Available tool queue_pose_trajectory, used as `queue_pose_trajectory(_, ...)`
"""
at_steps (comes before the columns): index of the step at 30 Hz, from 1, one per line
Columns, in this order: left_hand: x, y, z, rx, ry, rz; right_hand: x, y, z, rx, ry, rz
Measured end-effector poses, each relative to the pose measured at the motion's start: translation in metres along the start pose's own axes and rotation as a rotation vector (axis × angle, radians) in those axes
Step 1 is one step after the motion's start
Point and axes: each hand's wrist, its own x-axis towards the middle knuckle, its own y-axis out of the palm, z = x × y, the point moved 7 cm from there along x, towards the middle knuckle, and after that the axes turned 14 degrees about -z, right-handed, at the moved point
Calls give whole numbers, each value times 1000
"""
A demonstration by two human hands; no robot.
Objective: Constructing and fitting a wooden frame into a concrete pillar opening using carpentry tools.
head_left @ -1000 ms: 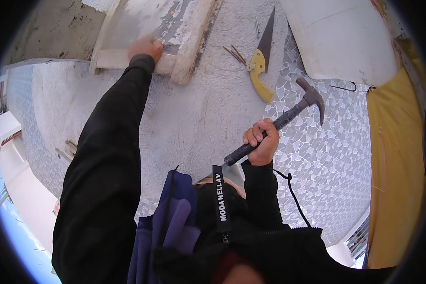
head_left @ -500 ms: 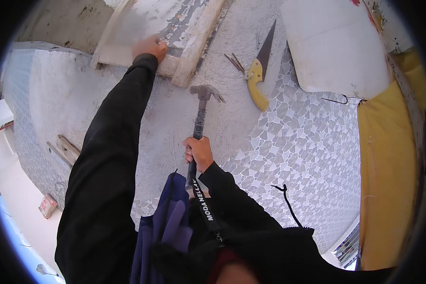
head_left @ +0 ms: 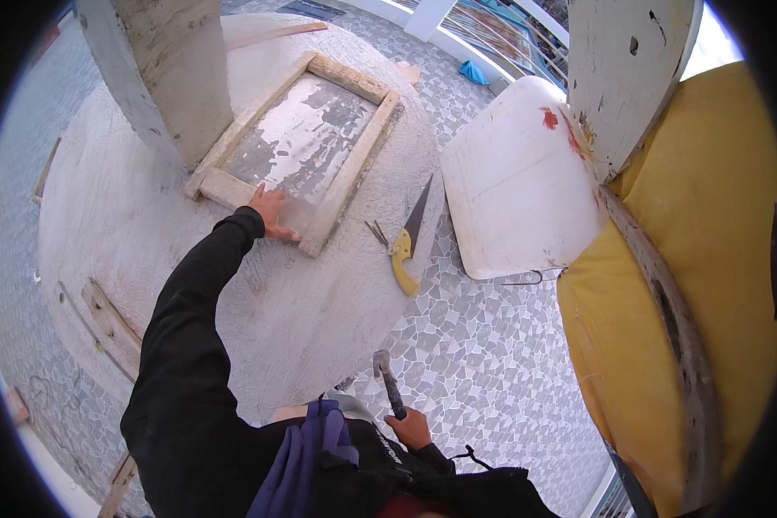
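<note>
Touching a wood-framed panel [head_left: 306, 138], flat on a rough round table [head_left: 345, 302] left of a yellow-handled saw [head_left: 412, 237], at its near edge with the left hand [head_left: 272, 214], splayed apart, and clasping a hammer [head_left: 390, 385] tightly in the right hand [head_left: 411, 429] near the table's rim.

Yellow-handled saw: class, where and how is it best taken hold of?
Probably by its yellow handle, coming from the person's near side: the curved handle points back toward the person, while the dark blade tapers to a tip facing away.
</note>
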Motion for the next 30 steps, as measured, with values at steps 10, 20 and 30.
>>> queue_pose_trajectory(10, 10, -32, -41, 263, 114, 152, -37, 20, -65, -86, 173, -127)
queue_pose_trajectory(20, 84, -314, -224, -58, 224, 3, -11, 27, -42, -75, 61, 41)
queue_pose_trajectory(30, 150, -348, -230, -56, 186, -156, -24, 32, -69, -107, 44, 30)
